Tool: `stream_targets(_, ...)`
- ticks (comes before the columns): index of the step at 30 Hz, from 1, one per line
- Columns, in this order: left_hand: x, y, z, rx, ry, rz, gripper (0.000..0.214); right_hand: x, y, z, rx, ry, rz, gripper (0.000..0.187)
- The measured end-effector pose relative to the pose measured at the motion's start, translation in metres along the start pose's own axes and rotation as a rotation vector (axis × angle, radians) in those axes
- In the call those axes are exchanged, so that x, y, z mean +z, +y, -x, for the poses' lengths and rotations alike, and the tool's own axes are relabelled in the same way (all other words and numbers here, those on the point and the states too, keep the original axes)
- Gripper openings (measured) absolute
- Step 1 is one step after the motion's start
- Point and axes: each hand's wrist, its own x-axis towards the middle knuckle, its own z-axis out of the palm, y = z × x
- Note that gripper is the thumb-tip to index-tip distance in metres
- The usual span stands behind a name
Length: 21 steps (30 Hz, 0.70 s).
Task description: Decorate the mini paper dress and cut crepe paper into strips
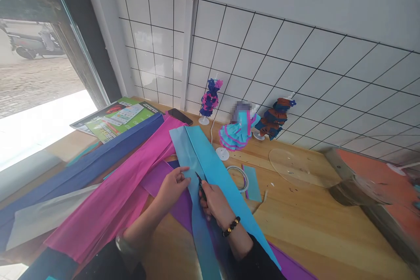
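A pale blue crepe paper strip point(183, 148) runs away from me along the table, with a brighter turquoise paper strip point(210, 157) beside and partly under it. My left hand point(173, 186) pinches the pale strip's left edge between thumb and fingers. In my right hand point(215, 203) are small black scissors point(201, 183), fingers wrapped round the handles, the dark tips pointing away over the pale strip. Whether the blades are cutting into the paper cannot be seen. Purple paper point(179, 210) lies beneath both strips.
Pink paper point(114, 175) and dark blue paper point(88, 157) lie left, near magazines point(121, 118) and a phone point(180, 116). Ruffled paper figures point(210, 100) stand on bases along the tiled wall. A tape roll point(241, 178) lies right of the strips. An orange stool-like object point(367, 170) is far right.
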Motion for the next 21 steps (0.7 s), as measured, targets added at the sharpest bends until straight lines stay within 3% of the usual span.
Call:
stream_targets(6,0.000,0.000,0.000,-0.014,0.004,0.008,0.046,-0.006,-0.004,0.010,-0.006,-0.041,0.011,0.041)
stream_targets(14,0.004,-0.001,0.002,-0.133,-0.016,0.308,0.063,-0.035,-0.005,0.023,-0.039,-0.062,0.162,0.041)
stream_targets(21,0.006,0.002,0.002,-0.179,-0.002,0.384,0.080,-0.069,-0.015,0.023,-0.239,-0.097,0.413,0.051)
